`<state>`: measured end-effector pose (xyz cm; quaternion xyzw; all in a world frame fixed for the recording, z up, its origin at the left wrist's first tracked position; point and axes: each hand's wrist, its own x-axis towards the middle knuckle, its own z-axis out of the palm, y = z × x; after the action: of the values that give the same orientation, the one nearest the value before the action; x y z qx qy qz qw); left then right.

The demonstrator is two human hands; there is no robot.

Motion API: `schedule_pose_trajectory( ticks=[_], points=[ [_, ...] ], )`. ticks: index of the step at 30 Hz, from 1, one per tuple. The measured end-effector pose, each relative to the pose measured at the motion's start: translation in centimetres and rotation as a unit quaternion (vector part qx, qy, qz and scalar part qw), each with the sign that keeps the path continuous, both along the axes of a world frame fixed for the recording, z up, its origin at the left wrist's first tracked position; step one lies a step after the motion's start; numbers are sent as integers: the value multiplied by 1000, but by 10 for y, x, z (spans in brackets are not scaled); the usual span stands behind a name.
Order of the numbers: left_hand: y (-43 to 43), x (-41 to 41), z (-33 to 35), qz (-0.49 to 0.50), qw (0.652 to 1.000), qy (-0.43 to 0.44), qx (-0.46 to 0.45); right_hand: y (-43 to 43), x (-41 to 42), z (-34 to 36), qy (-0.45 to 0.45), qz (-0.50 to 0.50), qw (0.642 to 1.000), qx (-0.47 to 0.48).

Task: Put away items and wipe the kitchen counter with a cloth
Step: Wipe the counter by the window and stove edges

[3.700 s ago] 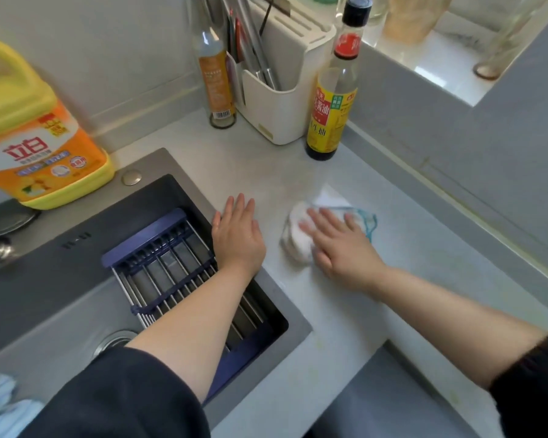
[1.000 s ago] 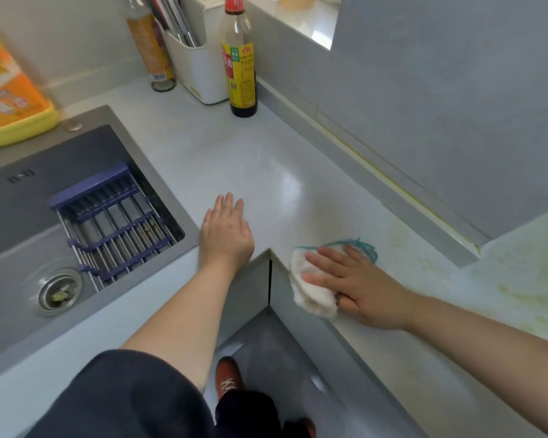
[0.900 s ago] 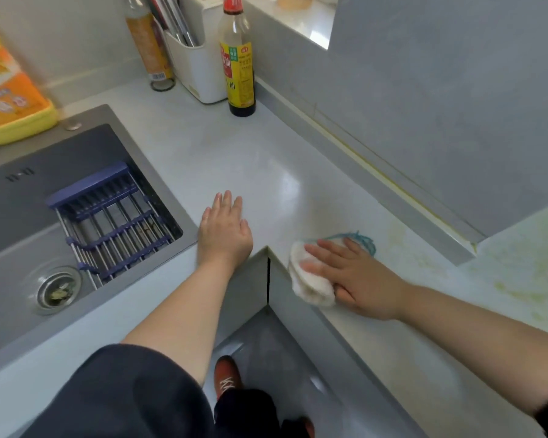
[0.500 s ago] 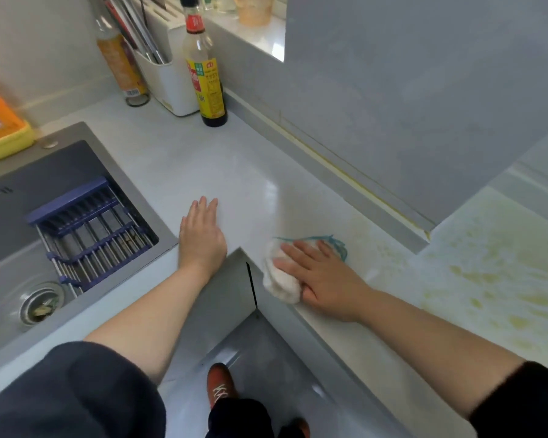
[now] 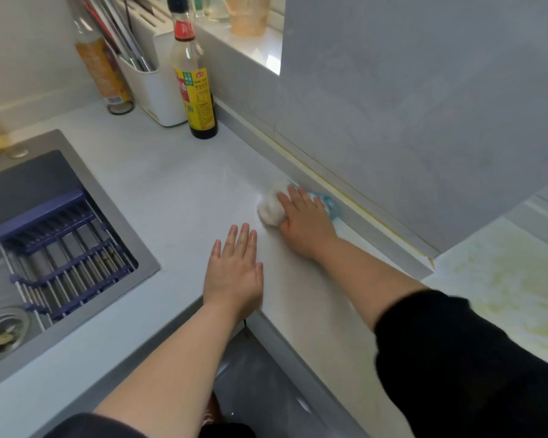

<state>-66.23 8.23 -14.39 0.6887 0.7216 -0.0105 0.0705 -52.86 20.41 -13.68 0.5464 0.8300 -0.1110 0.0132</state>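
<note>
A bunched white cloth [image 5: 271,207] with a blue edge lies on the pale grey counter [image 5: 184,191], close to the low ledge under the grey wall. My right hand [image 5: 304,221] lies flat on top of the cloth and presses it down, fingers straight. My left hand [image 5: 234,273] rests flat on the counter at its inner corner, fingers straight and together, holding nothing. The cloth's far part is hidden under my right hand.
A steel sink [image 5: 29,191] with a blue drain rack [image 5: 60,248] fills the left. A soy sauce bottle [image 5: 194,80], a white utensil holder [image 5: 154,90] and an oil bottle [image 5: 103,67] stand at the back. Yellowish stains [image 5: 516,286] mark the counter at right.
My right hand has pushed the cloth away from the counter's front corner, up toward the wall ledge. My left hand stays flat near the corner. The view has shifted.
</note>
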Motion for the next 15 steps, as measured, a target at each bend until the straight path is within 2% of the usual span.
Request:
schedule_pose_trajectory(
  ticks=[5, 11, 15],
  points=[
    [2, -1, -2, -3, 1000, 5, -6, 26, -34, 1, 7, 25, 1000, -6],
    [0, -1, 2, -9, 1000, 6, -23, -31, 54, 6, 67, 11, 998, -15],
    [-1, 0, 7, -15, 999, 2, -41, -81, 108, 3, 97, -39, 995, -3]
  ],
)
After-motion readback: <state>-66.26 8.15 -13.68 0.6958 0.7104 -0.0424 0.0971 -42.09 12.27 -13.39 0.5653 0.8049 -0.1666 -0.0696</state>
